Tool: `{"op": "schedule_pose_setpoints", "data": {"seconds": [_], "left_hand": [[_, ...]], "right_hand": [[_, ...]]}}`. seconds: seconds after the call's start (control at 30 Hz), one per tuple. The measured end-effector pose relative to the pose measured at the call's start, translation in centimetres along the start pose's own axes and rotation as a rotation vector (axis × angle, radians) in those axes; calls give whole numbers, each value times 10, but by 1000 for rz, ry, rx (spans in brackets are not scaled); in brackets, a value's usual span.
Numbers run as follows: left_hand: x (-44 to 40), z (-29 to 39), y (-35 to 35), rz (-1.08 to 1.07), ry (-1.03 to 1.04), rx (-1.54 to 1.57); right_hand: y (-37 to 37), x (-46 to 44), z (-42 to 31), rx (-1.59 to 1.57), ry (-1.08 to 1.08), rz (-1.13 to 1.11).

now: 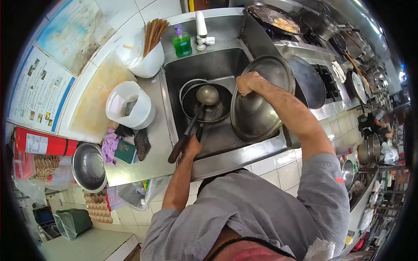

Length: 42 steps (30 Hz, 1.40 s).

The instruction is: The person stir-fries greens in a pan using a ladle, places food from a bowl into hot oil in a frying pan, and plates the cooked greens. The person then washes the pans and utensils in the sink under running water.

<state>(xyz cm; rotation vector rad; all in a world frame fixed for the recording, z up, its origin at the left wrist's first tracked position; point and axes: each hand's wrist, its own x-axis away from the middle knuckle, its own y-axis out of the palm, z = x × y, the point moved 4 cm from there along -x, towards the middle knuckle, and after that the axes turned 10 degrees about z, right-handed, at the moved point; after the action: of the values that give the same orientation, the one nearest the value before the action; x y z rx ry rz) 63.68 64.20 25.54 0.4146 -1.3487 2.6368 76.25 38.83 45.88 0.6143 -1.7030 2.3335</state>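
Observation:
My right hand (250, 82) is closed on a large round metal lid (257, 116), held tilted over the right side of the sink (222, 154). What part of the lid the fingers grip is hidden. My left hand (193, 147) is wrapped round the handle of a dark frying pan (224, 101) in the sink. A metal ladle (207, 95) rests in the pan, bowl towards the tap, its dark grip lying just left of my left hand. A pale round rim, perhaps of a pot or bucket, shows behind the pan.
A white tap (201, 30) and a green soap bottle (181, 41) stand behind the sink. On the left counter are a white tub (129, 104), a container of thin sticks (150, 61), and a green scouring pad (125, 151). Stoves with a large pan (274, 19) lie to the right.

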Motion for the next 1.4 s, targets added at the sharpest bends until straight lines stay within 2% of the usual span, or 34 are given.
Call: {"op": "schedule_pose_setpoints", "data": {"seconds": [0.07, 0.13, 0.17, 0.2, 0.27, 0.33, 0.43, 0.47, 0.53, 0.6, 0.67, 0.73, 0.8, 0.93, 1.0, 1.03, 1.07, 1.1, 1.13, 1.17, 1.2, 1.23, 1.3, 1.33, 1.4], "left_hand": [[7, 0, -2, -56, -36, 5], [16, 4, -3, -167, -22, -212], [18, 0, 1, -177, -24, -217], [16, -2, 9, -229, 54, -243], [5, -2, 18, -270, 140, -264], [-7, -2, 23, -271, 226, -300], [-30, -31, 59, -240, 215, -323], [-24, -24, 50, -231, 210, -326], [5, -2, 24, -436, 222, -277], [33, 3, 2, -216, 325, 75], [70, 33, -45, -141, 156, 446], [86, 13, -52, 34, 101, 611], [103, 19, -72, 69, -68, 664], [110, 53, -105, 209, -41, 824], [106, 94, -130, 55, 123, 1365], [106, 114, -144, 63, 117, 1371], [108, 142, -162, -69, 266, 1523], [111, 169, -180, -203, 419, 1667], [112, 191, -196, -313, 543, 1671], [114, 211, -210, -420, 669, 1671], [117, 230, -223, -493, 709, 1700], [119, 249, -233, -528, 835, 1718], [120, 276, -255, -801, 921, 1571], [113, 281, -255, -770, 914, 1587], [113, 291, -254, -849, 1026, 1647]], "right_hand": [[-8, -1, 3, -5, -60, -2], [-28, 6, 9, -38, -54, 73], [-40, 9, 8, -42, -91, 16], [-40, 5, 6, -46, -88, 11], [-49, -4, 7, -147, -48, 166], [-22, -40, 3, -168, -71, 189], [39, -102, -6, -437, -157, 284], [59, -114, -14, -493, -175, 289], [91, -133, -30, -624, -51, 325], [112, -149, -45, -670, -43, 254], [146, -168, -56, -775, 63, 301], [160, -163, -62, -760, 45, 349], [190, -171, -63, -863, 57, 381], [221, -210, -57, -851, -11, 262], [187, -226, -40, -750, 22, 392], [149, -214, -23, -929, 111, 523], [109, -202, -5, -1109, 203, 651], [87, -217, 8, -1192, 274, 709], [65, -218, 17, -1274, 310, 866], [48, -224, 26, -1297, 333, 931], [36, -235, 34, -1319, 354, 997], [32, -257, 41, -1385, 376, 930], [24, -267, 43, -1600, 371, 733], [15, -260, 43, -1746, 349, 596], [17, -285, 42, -1928, 246, 491]]}}
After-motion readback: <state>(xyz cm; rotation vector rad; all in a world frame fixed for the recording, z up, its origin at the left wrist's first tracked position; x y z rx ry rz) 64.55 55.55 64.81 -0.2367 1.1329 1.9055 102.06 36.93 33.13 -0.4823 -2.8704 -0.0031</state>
